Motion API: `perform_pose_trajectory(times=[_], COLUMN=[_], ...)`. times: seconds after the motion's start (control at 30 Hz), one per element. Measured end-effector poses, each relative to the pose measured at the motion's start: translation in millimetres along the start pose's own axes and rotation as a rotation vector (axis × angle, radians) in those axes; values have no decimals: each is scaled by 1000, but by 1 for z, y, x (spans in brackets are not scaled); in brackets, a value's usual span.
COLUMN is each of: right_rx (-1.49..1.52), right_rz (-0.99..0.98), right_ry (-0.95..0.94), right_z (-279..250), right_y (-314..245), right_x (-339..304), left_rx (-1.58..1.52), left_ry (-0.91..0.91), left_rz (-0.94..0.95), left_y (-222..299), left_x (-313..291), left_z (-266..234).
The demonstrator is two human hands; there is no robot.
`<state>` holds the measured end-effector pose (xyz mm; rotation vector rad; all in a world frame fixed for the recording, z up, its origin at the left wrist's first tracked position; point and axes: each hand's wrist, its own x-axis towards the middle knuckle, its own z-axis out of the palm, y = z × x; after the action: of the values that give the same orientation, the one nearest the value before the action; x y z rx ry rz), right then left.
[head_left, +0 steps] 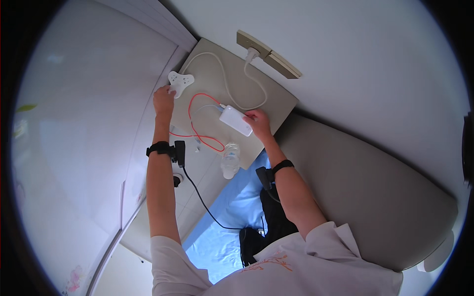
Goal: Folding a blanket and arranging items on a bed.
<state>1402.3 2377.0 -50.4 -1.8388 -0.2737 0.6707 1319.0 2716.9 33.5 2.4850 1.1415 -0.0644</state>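
Note:
On the beige bedside table (232,79) lies a white three-lobed power strip (181,80), near the far left corner. My left hand (163,102) is closed on its near lobe, with the fingertips at the edge. My right hand (259,122) grips the right end of a flat white power bank (236,121) lying on the table. A red cable (190,111) and a thin pale cable (200,108) run to the power bank's far left end. The red one loops over the tabletop toward the left edge.
A clear plastic bottle (230,159) lies at the table's near edge. The strip's white cord curves to a plug (252,53) in the wall socket. A grey padded headboard (355,182) stands right, a glossy white cabinet (94,113) left. A black cable (200,197) hangs from my left wrist band.

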Motion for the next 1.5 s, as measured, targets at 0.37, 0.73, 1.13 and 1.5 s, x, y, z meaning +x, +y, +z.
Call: perform_pose_trajectory(times=[0.37,0.73,1.13,1.5], right_rx=[-12,30,44,64], right_rz=[11,22,110,46], right_ry=[-17,7,-82,-138], right_z=[4,2,-1,10], right_y=[-5,-4,9,4], right_x=[0,0,7,-2], left_rx=[-33,63,-159,126], left_ry=[-16,93,347,169], left_rz=[169,108,75,-959], left_y=[-16,-4,28,-179], left_x=[1,0,-79,-581], left_z=[-8,-7,-48,132])
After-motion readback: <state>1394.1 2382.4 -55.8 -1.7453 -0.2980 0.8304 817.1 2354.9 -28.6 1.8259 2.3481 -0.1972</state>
